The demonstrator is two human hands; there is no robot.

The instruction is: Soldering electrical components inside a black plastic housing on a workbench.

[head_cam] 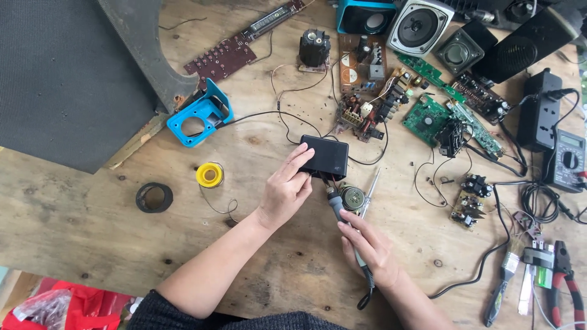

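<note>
We look down on a worn wooden counter (73,208) crowded with electronics. Near its middle our left hand (286,190) grips a small black plastic box (325,156) by its near left edge, thumb and fingers closed on it, the box lying flat with its long axis running left to right. Our right hand (370,247) is closed around the handle of a soldering iron (342,217), whose long axis runs from our wrist up and leftward, its tip meeting the box's near edge where wires come out. So the box lies just beyond both hands, and the left hand is the one touching it. A small round speaker (353,198) sits just right of the iron's tip, with a thin metal probe (370,189) beside it. To the left lie a yellow solder spool (210,175) and a black tape roll (154,197); circuit boards (428,116) and speakers spread along the far side, pliers (565,284) at right.
</note>
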